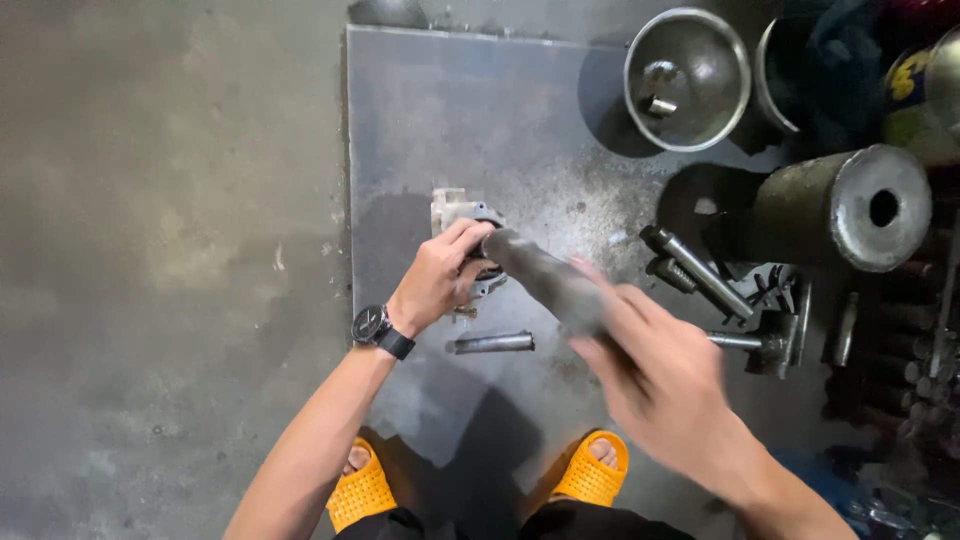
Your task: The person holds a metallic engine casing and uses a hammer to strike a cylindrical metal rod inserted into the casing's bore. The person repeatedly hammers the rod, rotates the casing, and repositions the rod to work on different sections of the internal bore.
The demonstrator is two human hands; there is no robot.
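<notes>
pinning a small pale metal casting (452, 207) against the steel plate (420, 110) on the floor, the left hand (437, 280) is clenched over its near side, fingers curled onto a dark ring-shaped part at the top, so only the far corner of the casting shows. the right hand (655, 375), blurred, is wrapped tight around the near end of a thick dark steel bar (545, 280), whose far end meets the casting just under the left fingertips. that bar looks solid, stiff and heavy for its length, probably greasy, so a full fist low on the shaft, well back from the striking end, seems the safest hold. the casting looks rigid but light enough to skid on the smooth plate; holding it by its flanks, fingers away from the bar's tip, would suit it, and right now those fingertips sit very close to the contact point. a short steel pin (490, 343) lies loose on the plate near the left wrist and its watch (372, 326); being round, it would likely roll. further right lie a long bolt (700, 272), a big steel cylinder (845, 205) on its side, and a metal bowl (686, 78) holding small parts. orange sandals (590, 470) stand at the plate's near edge.
</notes>
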